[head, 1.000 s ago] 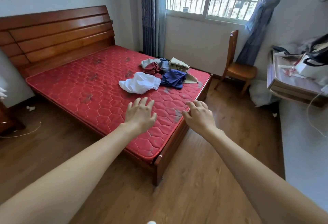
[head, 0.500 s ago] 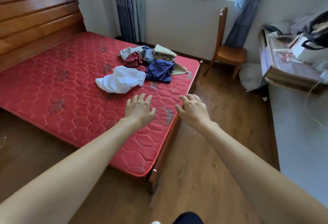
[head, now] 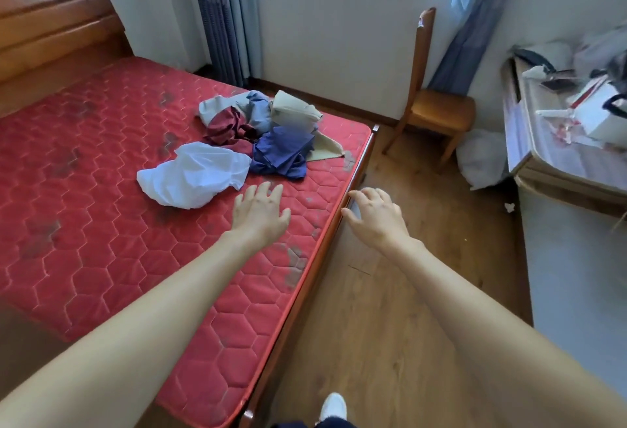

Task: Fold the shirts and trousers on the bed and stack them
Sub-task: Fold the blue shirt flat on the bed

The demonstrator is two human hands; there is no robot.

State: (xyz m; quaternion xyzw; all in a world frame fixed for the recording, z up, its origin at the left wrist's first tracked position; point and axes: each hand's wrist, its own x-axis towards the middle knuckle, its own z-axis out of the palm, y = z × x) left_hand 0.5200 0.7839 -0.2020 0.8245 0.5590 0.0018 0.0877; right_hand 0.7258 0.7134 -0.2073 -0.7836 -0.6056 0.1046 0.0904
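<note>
Both hands reach out empty, fingers spread: left hand (head: 259, 212) over the red quilted mattress (head: 101, 241) near the crumpled white shirt (head: 193, 175), right hand (head: 375, 215) past the bed's edge.

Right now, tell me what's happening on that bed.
Nothing is folded yet. A person reaches both arms toward a loose heap of clothes near the foot of the red mattress. The left hand is open above the mattress, close to the white shirt; the right hand is open over the bed's edge. A navy garment, a maroon one and beige trousers lie crumpled behind, untouched.
</note>
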